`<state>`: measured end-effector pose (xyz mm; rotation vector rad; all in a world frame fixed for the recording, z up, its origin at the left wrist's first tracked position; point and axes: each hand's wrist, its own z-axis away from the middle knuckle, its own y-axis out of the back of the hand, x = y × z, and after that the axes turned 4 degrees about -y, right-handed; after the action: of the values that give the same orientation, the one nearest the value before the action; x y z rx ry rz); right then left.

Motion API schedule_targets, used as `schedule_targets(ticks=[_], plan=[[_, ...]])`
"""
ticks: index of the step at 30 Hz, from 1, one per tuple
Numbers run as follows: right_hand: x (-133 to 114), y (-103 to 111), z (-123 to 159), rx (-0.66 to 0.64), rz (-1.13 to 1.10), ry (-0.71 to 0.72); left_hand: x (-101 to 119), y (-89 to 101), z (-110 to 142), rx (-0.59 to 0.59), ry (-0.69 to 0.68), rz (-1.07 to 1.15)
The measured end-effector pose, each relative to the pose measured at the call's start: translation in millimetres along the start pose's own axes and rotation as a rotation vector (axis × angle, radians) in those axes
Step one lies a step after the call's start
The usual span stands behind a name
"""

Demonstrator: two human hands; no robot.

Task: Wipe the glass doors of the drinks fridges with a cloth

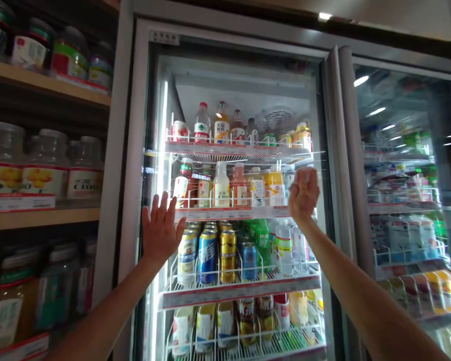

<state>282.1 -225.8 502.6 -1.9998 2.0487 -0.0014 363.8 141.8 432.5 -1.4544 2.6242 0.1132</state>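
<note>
My left hand [161, 228] is raised with its fingers spread, at or very near the left part of the closed glass door [240, 70] of a drinks fridge. Nothing is in it. My right hand [304, 195], a little blurred, is closed in front of the right part of the same glass; whatever it may hold is hidden. Through the glass, between my hands, stand a white-capped bottle [221, 185], an orange juice bottle [276, 186], a blue can [207, 253] and a gold can [228, 255] on wire shelves.
Wooden shelves [41, 82] with large clear jars [45, 165] stand to the left. On the right, a vertical metal door frame [344, 150] separates this door from a second glass door [394, 120] with more drinks behind it. Price strips [240, 293] line the shelf fronts.
</note>
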Motion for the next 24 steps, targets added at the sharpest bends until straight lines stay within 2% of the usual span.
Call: schedule_targets(ticks=[2,4,5,9,10,12,14,15,16,17,21,22,23,24], plan=[[-21,0,7,-0.130,-0.024,0.217,-1,0.8,-1,-0.003,0.003,-0.001],[-27,2,6,-0.245,-0.042,0.382,-4,2.6,-6,-0.010,-0.006,-0.005],[-25,3,0,-0.247,-0.036,0.371,-6,3.5,-11,-0.003,-0.007,-0.012],[-11,-3,-34,0.017,0.007,-0.062,-15,4.2,-39,0.053,0.049,-0.046],[-17,-6,-38,0.038,0.005,-0.089,-16,3.5,-45,0.062,0.068,-0.050],[-39,-10,-35,-0.034,-0.016,0.065,-17,1.4,-53,0.063,0.092,-0.052],[-63,-11,-26,-0.194,-0.049,0.402,-17,-0.4,-56,0.061,0.103,-0.050],[-70,-11,-24,-0.256,-0.060,0.528,-17,-1.0,-56,0.059,0.102,-0.046],[-71,-10,-25,-0.286,-0.062,0.582,-17,-1.3,-55,0.059,0.099,-0.042],[-68,-10,-30,-0.271,-0.057,0.541,-17,-1.4,-54,0.058,0.096,-0.037],[-45,-17,-67,-0.014,-0.015,-0.011,-18,-1.3,-52,0.065,0.082,-0.016],[-47,-20,-71,0.012,-0.015,-0.053,-18,-1.3,-52,0.064,0.083,-0.017],[-54,-23,-71,0.001,-0.020,-0.022,-17,-1.1,-53,0.060,0.085,-0.022],[-65,-25,-68,-0.041,-0.030,0.074,-17,-0.9,-53,0.053,0.088,-0.030]])
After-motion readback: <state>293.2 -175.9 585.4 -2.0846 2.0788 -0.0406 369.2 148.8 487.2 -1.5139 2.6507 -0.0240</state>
